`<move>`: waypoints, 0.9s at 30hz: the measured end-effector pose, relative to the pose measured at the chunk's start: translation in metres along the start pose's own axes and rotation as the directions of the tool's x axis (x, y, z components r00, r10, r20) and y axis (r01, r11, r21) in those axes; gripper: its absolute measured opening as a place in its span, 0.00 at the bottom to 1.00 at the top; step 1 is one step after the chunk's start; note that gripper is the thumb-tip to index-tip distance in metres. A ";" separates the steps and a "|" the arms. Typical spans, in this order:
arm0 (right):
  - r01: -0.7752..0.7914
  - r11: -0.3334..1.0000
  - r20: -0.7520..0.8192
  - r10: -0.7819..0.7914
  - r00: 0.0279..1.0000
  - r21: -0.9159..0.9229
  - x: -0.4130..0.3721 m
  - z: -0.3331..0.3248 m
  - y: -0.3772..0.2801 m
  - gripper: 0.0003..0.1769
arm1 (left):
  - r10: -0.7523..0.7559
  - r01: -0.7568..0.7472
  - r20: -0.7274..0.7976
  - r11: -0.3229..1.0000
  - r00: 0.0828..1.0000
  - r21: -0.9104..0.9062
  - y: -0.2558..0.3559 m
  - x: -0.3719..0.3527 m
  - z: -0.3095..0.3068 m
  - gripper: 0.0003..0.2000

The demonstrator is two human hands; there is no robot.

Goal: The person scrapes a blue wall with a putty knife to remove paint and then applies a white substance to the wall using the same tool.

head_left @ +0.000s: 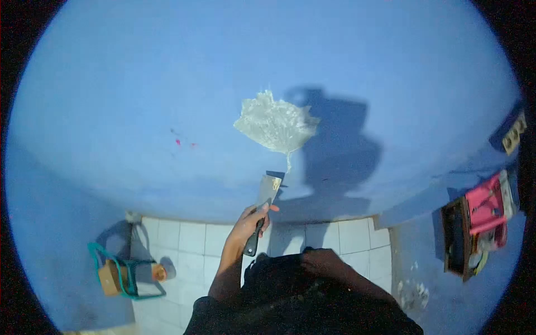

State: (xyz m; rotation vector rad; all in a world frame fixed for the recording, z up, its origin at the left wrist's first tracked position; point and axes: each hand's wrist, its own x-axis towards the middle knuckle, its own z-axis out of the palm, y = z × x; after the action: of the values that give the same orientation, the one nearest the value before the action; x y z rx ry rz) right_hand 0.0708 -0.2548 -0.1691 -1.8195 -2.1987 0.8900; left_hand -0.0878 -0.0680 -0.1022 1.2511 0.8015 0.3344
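My left hand (pixel 249 224) is wrapped round a putty knife (pixel 269 190) with a black handle, its wide metal blade pointing up near the blue wall (pixel 139 72). Just above the blade, a thin pale streak runs up to a large, uneven whitish patch (pixel 276 123) on the wall. Near the dark clothing at the bottom rests my right hand (pixel 321 259), in shadow, its fingers too dark to make out.
White floor tiles (pixel 190 237) meet the wall's base. At lower left stands a teal-framed object (pixel 131 279) with a cardboard box (pixel 110 279). A wooden shelf (pixel 458 240) with a pink item (pixel 486 204) and a socket strip (pixel 513 134) are on the right.
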 end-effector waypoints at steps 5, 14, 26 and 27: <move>-0.333 0.711 -0.093 0.488 0.868 0.619 -0.101 -0.013 0.078 0.13 | -0.105 0.082 -0.211 0.990 0.972 -0.116 -0.027 -0.010 0.026 0.24; -0.398 0.847 0.170 0.360 0.917 0.353 -0.174 0.077 0.178 0.14 | -0.099 0.054 -0.220 0.978 0.970 -0.203 -0.031 -0.007 0.074 0.18; -0.393 0.903 0.252 0.345 0.904 0.175 -0.167 0.056 0.112 0.14 | -0.091 0.088 -0.072 0.995 0.993 -0.050 -0.031 0.002 0.078 0.22; -0.395 0.906 0.249 0.351 0.903 0.155 -0.161 0.051 0.102 0.14 | -0.106 0.098 -0.074 0.990 0.992 -0.105 -0.027 -0.001 0.074 0.23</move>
State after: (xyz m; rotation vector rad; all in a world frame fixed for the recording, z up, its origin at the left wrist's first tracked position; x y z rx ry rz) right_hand 0.1730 -0.4139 -0.2246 -2.1688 -1.8021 1.3914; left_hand -0.0422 -0.1295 -0.1201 1.1039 0.9023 0.3392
